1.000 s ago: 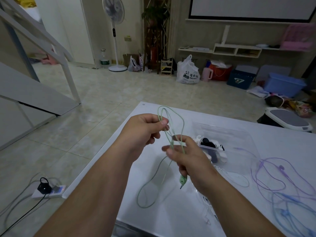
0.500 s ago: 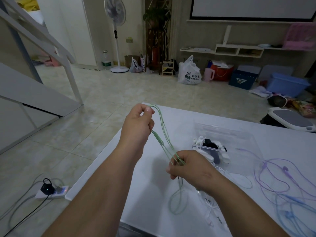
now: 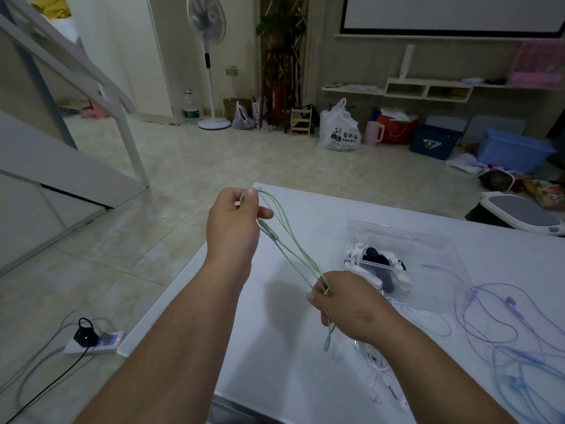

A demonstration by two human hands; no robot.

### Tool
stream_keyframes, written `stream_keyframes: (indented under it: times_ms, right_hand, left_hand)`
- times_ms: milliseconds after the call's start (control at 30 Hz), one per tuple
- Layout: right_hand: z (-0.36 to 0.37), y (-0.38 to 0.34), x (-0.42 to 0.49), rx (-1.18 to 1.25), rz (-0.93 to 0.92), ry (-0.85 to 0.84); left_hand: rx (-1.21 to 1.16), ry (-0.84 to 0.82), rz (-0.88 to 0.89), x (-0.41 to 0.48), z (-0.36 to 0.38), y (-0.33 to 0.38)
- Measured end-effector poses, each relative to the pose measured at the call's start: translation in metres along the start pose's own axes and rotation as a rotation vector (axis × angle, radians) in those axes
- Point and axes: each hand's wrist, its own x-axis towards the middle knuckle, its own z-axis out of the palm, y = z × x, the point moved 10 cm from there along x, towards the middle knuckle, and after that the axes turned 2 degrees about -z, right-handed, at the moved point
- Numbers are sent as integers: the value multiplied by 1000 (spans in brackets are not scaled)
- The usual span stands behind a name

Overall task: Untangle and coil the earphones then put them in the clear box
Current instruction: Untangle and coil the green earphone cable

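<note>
Slack under my right hand [image 3: 351,307] is shorter; it and left hand [image 3: 234,228] pinch green earphones [image 3: 271,232] taut, diagonal; clear box [image 3: 422,240] nearer right.

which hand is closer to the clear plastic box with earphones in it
Right. The right hand pinches the green earphone cable just beside the near-left corner of the clear plastic box. The left hand holds the cable's other end farther off to the left.
</note>
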Motion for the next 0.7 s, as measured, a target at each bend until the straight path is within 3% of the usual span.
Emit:
stream_keyframes:
  times_ms: [300, 567, 700]
  right_hand:
    - [9, 10, 1, 64, 73, -83]
    - [-1, 5, -2, 4, 59, -3]
    - [-4, 1, -3, -32, 41, 21]
  left_hand:
    - [18, 57, -38, 4, -7, -7]
    - [33, 76, -56, 2, -11, -4]
    - [-177, 100, -178, 2, -14, -12]
